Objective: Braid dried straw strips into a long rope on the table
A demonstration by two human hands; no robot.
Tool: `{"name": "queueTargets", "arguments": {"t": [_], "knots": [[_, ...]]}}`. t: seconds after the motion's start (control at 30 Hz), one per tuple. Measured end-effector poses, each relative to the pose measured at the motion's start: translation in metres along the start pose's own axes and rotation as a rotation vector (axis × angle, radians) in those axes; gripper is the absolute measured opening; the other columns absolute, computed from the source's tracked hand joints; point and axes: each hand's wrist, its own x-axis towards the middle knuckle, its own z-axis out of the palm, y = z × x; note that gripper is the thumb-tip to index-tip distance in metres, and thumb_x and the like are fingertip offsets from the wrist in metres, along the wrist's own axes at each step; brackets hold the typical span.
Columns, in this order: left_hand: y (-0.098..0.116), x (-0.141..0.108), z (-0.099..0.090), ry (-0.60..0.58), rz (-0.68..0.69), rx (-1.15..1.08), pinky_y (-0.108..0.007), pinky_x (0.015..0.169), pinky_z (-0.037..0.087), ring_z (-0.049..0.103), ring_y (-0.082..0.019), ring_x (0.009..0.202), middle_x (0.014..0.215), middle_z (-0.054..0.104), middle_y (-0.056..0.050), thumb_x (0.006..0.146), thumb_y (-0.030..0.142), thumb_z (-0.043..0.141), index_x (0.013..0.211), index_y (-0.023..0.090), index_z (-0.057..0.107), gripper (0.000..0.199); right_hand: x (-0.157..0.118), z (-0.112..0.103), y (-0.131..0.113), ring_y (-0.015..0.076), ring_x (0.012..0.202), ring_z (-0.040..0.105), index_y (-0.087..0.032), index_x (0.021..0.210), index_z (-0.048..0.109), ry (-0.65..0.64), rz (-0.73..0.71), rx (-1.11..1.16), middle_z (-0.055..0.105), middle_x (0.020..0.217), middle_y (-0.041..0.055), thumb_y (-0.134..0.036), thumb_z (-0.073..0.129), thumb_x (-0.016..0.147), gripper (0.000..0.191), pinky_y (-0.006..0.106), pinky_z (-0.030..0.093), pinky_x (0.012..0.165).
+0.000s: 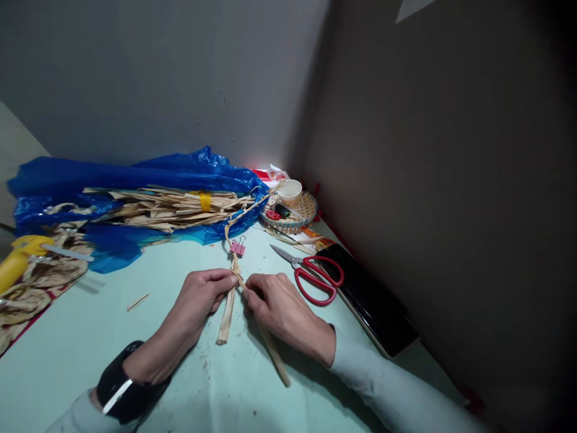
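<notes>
Tan dried plant-fibre strips (228, 319) run down the table in front of me, joined above my hands into a twisted cord (228, 231). My left hand (205, 293) pinches the strips where they meet, thumb and forefinger together. Close beside it, my right hand (274, 304) is closed on another strip (274, 355), whose free end slants down to the right under the palm. A pink binder clip (237, 248) grips the cord just above the hands. From there the cord bends up and right toward the round woven basket.
Behind lies a blue plastic bag (180, 165) with a bundle of dried strips (171, 210). The woven basket (306, 207) holds a white cup (289, 190) and dark thread spool (282, 210). Red-handled scissors (311, 270) and a black tablet (372, 300) lie right; a yellow glue gun (20, 258) is left.
</notes>
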Motion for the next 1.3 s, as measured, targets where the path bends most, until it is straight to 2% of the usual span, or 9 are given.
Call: {"name": "queueTargets", "arguments": {"t": [0.2,0.33,0.47,0.77,0.97,1.07,1.2,1.3], "knots": [[0.004,-0.002,0.006,0.015,0.011,0.059,-0.025,0.043,0.009,0.021,-0.006,0.043,0.043,0.037,0.008,0.06,0.031,0.072,0.057,0.014,0.069,0.017,-0.002,0.005,-0.008,0.0159,0.058,0.056,-0.017,0.087,0.067,0.035,0.031,-0.313,0.07,0.074,0.0076,-0.022,0.047,0.092,0.022,0.03,0.021,0.055],[0.004,-0.003,0.007,0.001,0.027,0.074,-0.024,0.043,0.011,0.023,-0.006,0.044,0.045,0.042,0.007,0.062,0.03,0.069,0.05,0.016,0.063,0.019,0.0,0.007,-0.014,0.0189,0.062,0.061,-0.017,0.093,0.068,0.024,0.007,-0.331,0.072,0.078,0.0095,-0.022,0.047,0.091,0.021,0.031,0.022,0.056],[0.004,-0.005,0.006,-0.005,0.033,0.081,-0.023,0.044,0.013,0.022,-0.006,0.044,0.042,0.035,0.008,0.064,0.029,0.067,0.048,0.017,0.057,0.022,0.001,0.008,-0.019,0.0196,0.062,0.062,-0.017,0.091,0.067,0.032,-0.011,-0.335,0.072,0.077,0.0099,-0.019,0.047,0.089,0.02,0.032,0.021,0.055],[0.002,-0.001,0.004,-0.018,-0.035,0.029,-0.022,0.043,0.008,0.018,-0.005,0.041,0.042,0.028,0.011,0.061,0.037,0.069,0.06,0.015,0.063,0.023,0.007,0.005,-0.016,0.0145,0.058,0.056,-0.016,0.079,0.064,0.029,-0.026,-0.119,0.071,0.075,0.0085,-0.018,0.044,0.087,0.022,0.028,0.026,0.055],[0.0,-0.003,0.001,-0.08,-0.031,-0.011,-0.02,0.044,0.009,0.017,-0.004,0.046,0.05,0.027,0.011,0.067,0.042,0.069,0.063,0.015,0.061,0.029,0.008,0.029,-0.017,0.0194,0.061,0.06,-0.014,0.093,0.065,0.095,-0.057,-0.253,0.071,0.078,0.011,-0.017,0.045,0.087,0.021,0.033,0.021,0.055],[-0.001,-0.002,-0.001,-0.087,-0.04,-0.019,-0.02,0.044,0.009,0.018,-0.004,0.045,0.048,0.028,0.011,0.065,0.042,0.073,0.065,0.014,0.063,0.03,0.007,0.032,-0.017,0.0189,0.057,0.058,-0.013,0.096,0.065,0.117,-0.055,-0.282,0.071,0.076,0.0106,-0.018,0.044,0.088,0.022,0.033,0.018,0.053],[-0.002,-0.001,-0.003,-0.085,-0.047,-0.054,-0.019,0.043,0.01,0.02,-0.003,0.044,0.05,0.039,0.008,0.061,0.038,0.076,0.069,0.012,0.066,0.029,0.008,0.018,-0.01,0.0147,0.056,0.051,-0.015,0.085,0.068,0.065,-0.071,-0.143,0.069,0.071,0.0066,-0.03,0.049,0.092,0.025,0.03,0.02,0.054],[-0.002,-0.001,-0.004,-0.09,-0.054,-0.094,-0.019,0.043,0.013,0.025,-0.002,0.043,0.054,0.05,0.005,0.059,0.034,0.077,0.073,0.011,0.067,0.029,0.013,0.001,-0.001,0.0127,0.059,0.049,-0.015,0.077,0.069,0.13,-0.001,0.002,0.067,0.067,0.004,-0.038,0.048,0.095,0.035,0.027,0.025,0.056]]}}
